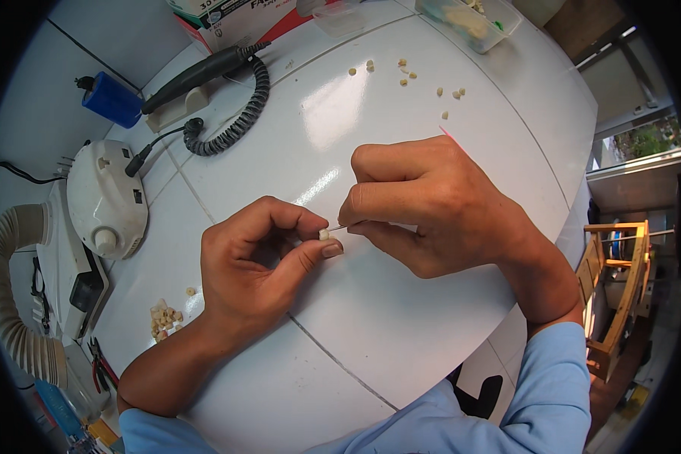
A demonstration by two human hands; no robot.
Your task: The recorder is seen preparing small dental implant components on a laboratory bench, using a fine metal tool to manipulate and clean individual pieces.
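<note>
Surface: covered in white tiles.
Right hand: thin metal tool pinched by narrowed fingers.
Left hand: small cream piece gripped between thumb and forefinger, over the surface's middle.
Pile of cream pieces: heaped toward the left edge.
Loose pieces: scattered toward the far edge.

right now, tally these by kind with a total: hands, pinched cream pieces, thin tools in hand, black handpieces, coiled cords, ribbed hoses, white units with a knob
Left hand and right hand: 2
Pinched cream piece: 1
Thin tool: 1
Black handpiece: 1
Coiled cord: 1
Ribbed hose: 1
White unit: 1
Total: 8
</note>
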